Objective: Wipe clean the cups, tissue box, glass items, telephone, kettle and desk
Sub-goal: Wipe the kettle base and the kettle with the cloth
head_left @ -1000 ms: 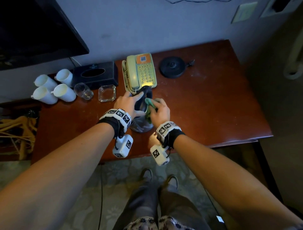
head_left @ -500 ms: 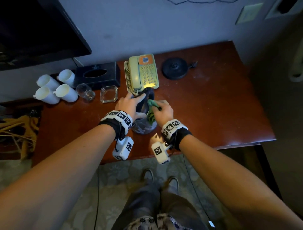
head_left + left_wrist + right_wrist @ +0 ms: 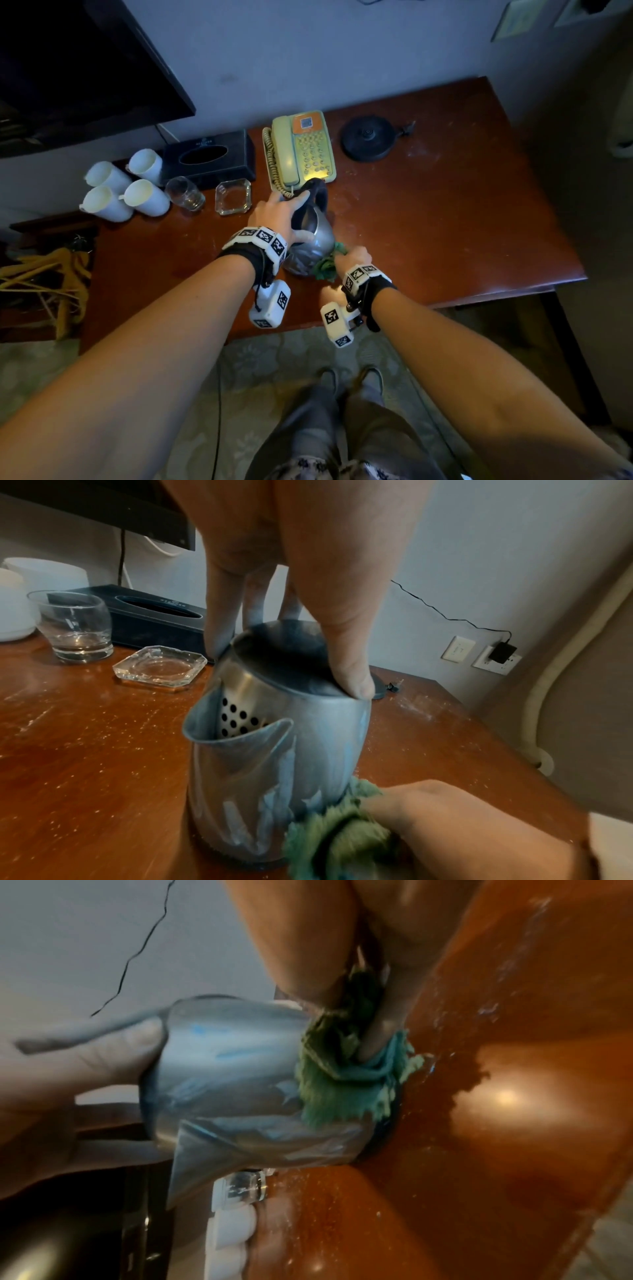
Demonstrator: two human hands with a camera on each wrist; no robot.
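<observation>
A steel kettle [image 3: 315, 236] with a black lid and handle stands near the front middle of the red-brown desk [image 3: 445, 222]. My left hand [image 3: 275, 214] grips its top, with the thumb [image 3: 354, 685] on the lid's near edge and the fingers over the far side. My right hand [image 3: 354, 257] holds a bunched green cloth [image 3: 327, 266] and presses it against the kettle's lower right side, just above the desk. Bluish smears streak the kettle [image 3: 274, 764] by the cloth [image 3: 339, 831]. In the right wrist view the cloth [image 3: 342, 1080] is squeezed against the metal wall.
Behind the kettle lie a cream telephone [image 3: 301, 150] and the black kettle base [image 3: 368, 137]. To the left stand a black tissue box [image 3: 209, 159], a glass ashtray [image 3: 233, 197], a drinking glass [image 3: 185, 193] and several white cups [image 3: 126, 193]. White specks dust the desk [image 3: 85, 750].
My right hand has slid the cloth from the kettle's upper part down its right side to near the base. My left hand has stayed on the top.
</observation>
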